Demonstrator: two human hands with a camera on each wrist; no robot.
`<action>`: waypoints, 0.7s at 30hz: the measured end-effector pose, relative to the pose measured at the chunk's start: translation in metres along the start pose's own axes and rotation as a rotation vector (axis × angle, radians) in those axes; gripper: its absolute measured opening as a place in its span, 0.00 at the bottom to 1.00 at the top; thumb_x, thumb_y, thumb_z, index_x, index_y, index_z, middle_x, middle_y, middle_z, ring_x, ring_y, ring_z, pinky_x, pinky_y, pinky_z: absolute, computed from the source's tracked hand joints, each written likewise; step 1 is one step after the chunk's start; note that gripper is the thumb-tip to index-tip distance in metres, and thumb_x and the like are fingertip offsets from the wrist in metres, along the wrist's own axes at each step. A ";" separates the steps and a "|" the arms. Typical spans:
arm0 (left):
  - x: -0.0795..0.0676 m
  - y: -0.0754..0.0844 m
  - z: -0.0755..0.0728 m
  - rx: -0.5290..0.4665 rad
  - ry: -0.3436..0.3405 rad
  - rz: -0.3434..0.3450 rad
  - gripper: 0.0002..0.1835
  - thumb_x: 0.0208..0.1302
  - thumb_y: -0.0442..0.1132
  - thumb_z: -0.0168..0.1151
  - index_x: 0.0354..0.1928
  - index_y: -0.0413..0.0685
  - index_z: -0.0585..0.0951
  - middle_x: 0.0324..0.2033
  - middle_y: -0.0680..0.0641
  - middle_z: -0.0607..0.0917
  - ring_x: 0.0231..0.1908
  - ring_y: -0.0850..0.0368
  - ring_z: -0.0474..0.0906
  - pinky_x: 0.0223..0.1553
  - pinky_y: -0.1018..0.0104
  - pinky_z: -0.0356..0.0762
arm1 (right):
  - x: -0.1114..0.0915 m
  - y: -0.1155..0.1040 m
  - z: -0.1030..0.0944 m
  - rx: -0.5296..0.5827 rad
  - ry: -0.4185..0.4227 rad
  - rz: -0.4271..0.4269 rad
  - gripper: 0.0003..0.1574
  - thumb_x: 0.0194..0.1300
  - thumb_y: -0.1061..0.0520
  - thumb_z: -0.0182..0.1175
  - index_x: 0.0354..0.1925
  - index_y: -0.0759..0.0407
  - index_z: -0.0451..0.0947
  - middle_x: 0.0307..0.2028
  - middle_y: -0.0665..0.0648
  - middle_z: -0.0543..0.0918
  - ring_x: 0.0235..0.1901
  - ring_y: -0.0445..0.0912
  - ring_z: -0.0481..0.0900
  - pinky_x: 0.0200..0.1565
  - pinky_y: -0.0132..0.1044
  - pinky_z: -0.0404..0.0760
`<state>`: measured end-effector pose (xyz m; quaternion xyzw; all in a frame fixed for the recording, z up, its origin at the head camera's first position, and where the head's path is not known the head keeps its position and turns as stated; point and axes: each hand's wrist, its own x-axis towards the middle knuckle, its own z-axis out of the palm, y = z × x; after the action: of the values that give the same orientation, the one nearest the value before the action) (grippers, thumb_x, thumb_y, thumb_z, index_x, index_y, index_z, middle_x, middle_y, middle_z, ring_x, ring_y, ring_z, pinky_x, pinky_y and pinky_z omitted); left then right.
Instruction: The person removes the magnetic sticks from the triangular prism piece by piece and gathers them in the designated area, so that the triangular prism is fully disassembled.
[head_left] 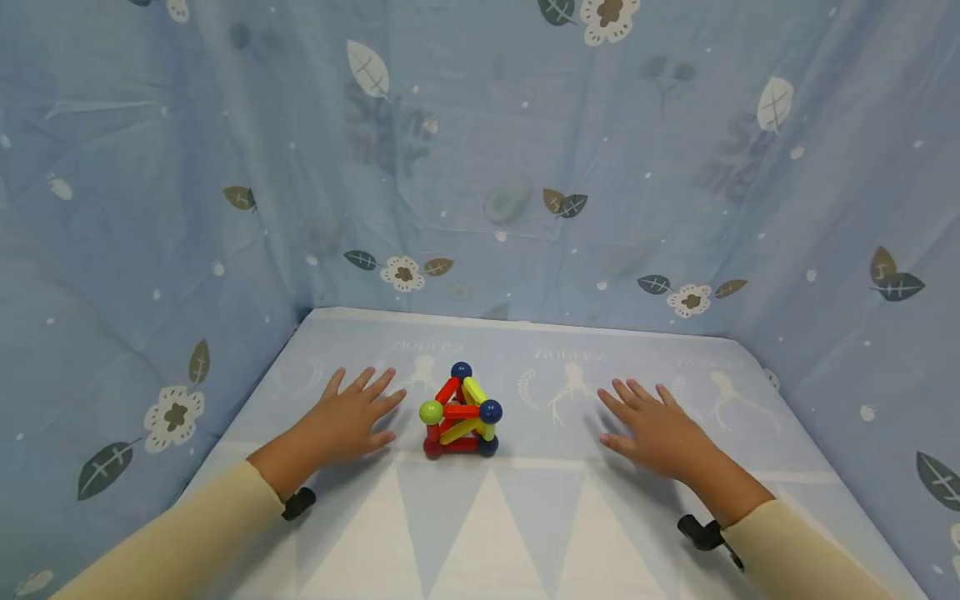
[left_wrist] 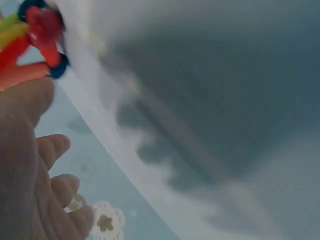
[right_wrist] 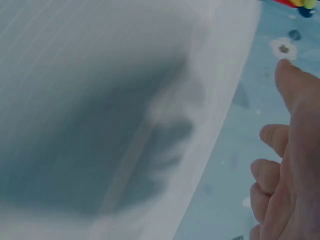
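A small frame of coloured rods and balls [head_left: 461,412] stands on the cloth-covered table, left of the middle. Its rods are red and yellow; its balls are dark blue, lime green and red. To its left, my left hand [head_left: 343,427] is spread palm down with the thumb towards the frame and a gap between them. Well to the right, my right hand [head_left: 663,432] has its fingers extended, holding nothing. In the left wrist view, part of the frame [left_wrist: 42,30] shows beyond the thumb. Only a corner of the frame [right_wrist: 306,11] enters the right wrist view.
The table [head_left: 480,517] wears a pale cloth with triangles and antler prints. Blue curtains [head_left: 480,150] with flowers and leaves enclose it at the back and both sides. A black strap piece [head_left: 701,533] sits at the right wrist, another [head_left: 298,503] at the left.
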<state>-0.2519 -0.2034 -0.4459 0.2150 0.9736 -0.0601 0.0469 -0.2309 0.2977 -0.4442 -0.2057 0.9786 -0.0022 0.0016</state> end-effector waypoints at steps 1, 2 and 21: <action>0.001 0.005 0.002 -0.048 -0.016 -0.008 0.44 0.67 0.65 0.64 0.82 0.65 0.61 0.84 0.44 0.51 0.81 0.33 0.47 0.73 0.23 0.37 | 0.002 -0.005 -0.001 0.054 -0.003 -0.002 0.49 0.74 0.31 0.58 0.82 0.47 0.59 0.80 0.63 0.60 0.80 0.65 0.54 0.75 0.71 0.44; 0.002 0.010 0.003 -0.100 -0.025 -0.011 0.45 0.67 0.64 0.66 0.82 0.65 0.61 0.84 0.44 0.51 0.81 0.32 0.48 0.73 0.23 0.39 | 0.005 -0.011 -0.001 0.101 -0.001 -0.011 0.48 0.74 0.32 0.58 0.81 0.47 0.59 0.80 0.63 0.61 0.80 0.65 0.55 0.75 0.71 0.45; 0.022 0.065 0.016 -1.018 0.046 -0.129 0.29 0.60 0.50 0.79 0.60 0.50 0.80 0.48 0.52 0.85 0.41 0.53 0.80 0.43 0.56 0.83 | 0.050 -0.112 0.005 0.624 0.253 -0.113 0.29 0.71 0.45 0.69 0.67 0.45 0.77 0.62 0.49 0.81 0.56 0.51 0.85 0.56 0.49 0.85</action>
<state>-0.2435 -0.1382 -0.4703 0.1057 0.8915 0.4237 0.1205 -0.2315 0.1750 -0.4484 -0.2472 0.9103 -0.3270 -0.0572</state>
